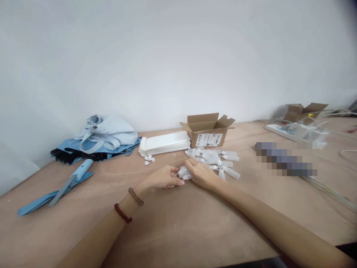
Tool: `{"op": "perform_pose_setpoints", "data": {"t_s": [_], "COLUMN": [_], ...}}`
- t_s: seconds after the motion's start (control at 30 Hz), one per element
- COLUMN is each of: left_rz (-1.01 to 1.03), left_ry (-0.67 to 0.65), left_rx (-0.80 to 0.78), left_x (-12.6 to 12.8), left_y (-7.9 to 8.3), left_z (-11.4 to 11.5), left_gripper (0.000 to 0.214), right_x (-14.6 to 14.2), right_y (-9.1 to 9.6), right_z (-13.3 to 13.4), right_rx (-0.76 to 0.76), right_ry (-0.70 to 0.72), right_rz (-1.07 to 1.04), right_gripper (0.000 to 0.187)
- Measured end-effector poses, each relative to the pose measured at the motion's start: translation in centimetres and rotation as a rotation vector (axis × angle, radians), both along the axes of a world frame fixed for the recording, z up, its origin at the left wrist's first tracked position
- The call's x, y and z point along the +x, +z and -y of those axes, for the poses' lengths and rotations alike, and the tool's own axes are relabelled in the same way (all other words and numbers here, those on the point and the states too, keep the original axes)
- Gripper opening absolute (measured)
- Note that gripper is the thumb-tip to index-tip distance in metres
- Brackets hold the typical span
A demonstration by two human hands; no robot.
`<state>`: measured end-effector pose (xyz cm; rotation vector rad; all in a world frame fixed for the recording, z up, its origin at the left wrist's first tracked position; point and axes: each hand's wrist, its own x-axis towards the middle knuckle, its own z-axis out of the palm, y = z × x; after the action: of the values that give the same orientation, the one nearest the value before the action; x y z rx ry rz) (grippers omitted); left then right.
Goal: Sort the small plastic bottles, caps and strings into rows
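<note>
My left hand (163, 177) and my right hand (201, 173) meet on the brown table (178, 227), both closed on one small translucent white plastic bottle (184, 173) held between them. The left fingers pinch its cap end, the right fingers wrap its body. Just beyond the right hand lies a heap of several similar small bottles (220, 160). Two bead bracelets (129, 206) sit on my left wrist.
An open cardboard box (208, 130) stands behind the bottles, a stack of white flat bags (164, 143) to its left, with loose white caps (149, 159) nearby. A blue folded umbrella (64, 184) and pale bag (106, 134) lie left. A power strip (295, 131) and a second box (305, 111) are far right.
</note>
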<state>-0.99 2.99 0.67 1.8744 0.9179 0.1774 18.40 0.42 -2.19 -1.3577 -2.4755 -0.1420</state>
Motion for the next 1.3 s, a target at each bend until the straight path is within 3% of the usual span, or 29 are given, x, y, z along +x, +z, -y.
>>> {"op": "perform_pose_setpoints", "data": {"t_s": [0.07, 0.17, 0.27, 0.33, 0.5, 0.77, 0.9, 1.0, 1.1, 1.23, 1.3], "left_rz": [-0.079, -0.207, -0.219, -0.145, 0.017, 0.371, 0.521, 0.537, 0.299, -0.053, -0.238], "left_ry": [-0.013, -0.072, -0.122, -0.133, -0.068, -0.059, 0.031, 0.203, 0.405, 0.347, 0.297], "left_rx": [0.242, 0.565, 0.64, 0.509, -0.04, -0.385, -0.475, -0.32, -0.026, 0.511, 0.704], "left_x": [0.3, 0.8, 0.8, 0.5, -0.5, -0.9, -1.5, -1.5, -0.8, 0.4, 0.9], "left_y": [-0.2, -0.6, -0.6, -0.2, 1.0, 1.2, 2.0, 1.6, 0.3, -1.0, -1.1], "left_z": [0.3, 0.8, 1.2, 1.1, 0.3, -0.3, -0.3, -1.2, -3.0, -5.6, -6.3], "left_gripper": [0.025, 0.033, 0.036, 0.038, 0.035, 0.037, 0.037, 0.032, 0.031, 0.037, 0.037], "right_x": [0.1, 0.4, 1.0, 1.5, 2.2, 2.3, 2.9, 3.2, 3.1, 3.0, 3.0], "right_y": [-0.1, -0.1, -0.1, 0.1, 0.6, 1.0, 0.5, 0.3, 0.3, 0.4, 0.5], "right_z": [-0.2, -0.4, -0.7, -0.8, -0.8, -0.6, -1.1, -1.4, -1.5, -1.4, -1.3], "right_rx": [0.044, 0.075, 0.056, 0.018, -0.088, -0.065, -0.041, -0.028, 0.003, 0.006, -0.002], "right_ry": [0.015, 0.023, 0.032, 0.045, 0.07, -0.052, -0.15, -0.148, -0.149, -0.168, -0.198], "right_rz": [0.019, 0.021, -0.037, -0.089, -0.218, -0.214, -0.156, -0.194, -0.22, -0.229, -0.232], "right_gripper": [0.021, 0.023, 0.024, 0.024, 0.03, 0.04, 0.042, 0.037, 0.036, 0.033, 0.035]}}
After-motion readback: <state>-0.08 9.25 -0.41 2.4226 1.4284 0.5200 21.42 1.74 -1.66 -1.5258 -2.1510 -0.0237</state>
